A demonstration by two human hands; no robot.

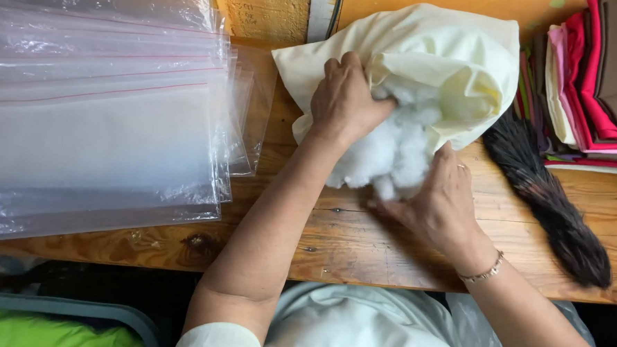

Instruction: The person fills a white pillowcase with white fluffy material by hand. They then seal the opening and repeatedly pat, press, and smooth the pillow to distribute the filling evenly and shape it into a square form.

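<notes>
I am looking down at my own two hands working at a wooden table (pixel 367 251). My left hand (pixel 345 99) grips the open edge of a pale cream fabric cover (pixel 449 53), fingers curled over the cloth to hold its mouth apart. The cover lies near the table's far edge, against an orange wall. My right hand (pixel 440 201) cups a clump of white fluffy stuffing (pixel 394 152) from below, fingers bent around it, so the fibre sits half inside the opening and half out. The stuffing rests between my two hands, touching both. A thin bracelet circles my right wrist.

Along the left part of the table lies a spread stack of clear plastic zip bags (pixel 98 127), overlapping, reaching almost to the near edge. Just beside my right hand, toward the right edge, lies a dark bristly brush (pixel 549 198), set at a slant; it is near enough to catch loose fibre. At the far right corner sits a pile of folded cloths (pixel 593 92) in pink, red, brown and cream. Below the near edge, at left, a grey bin holds something green (pixel 59 340).
</notes>
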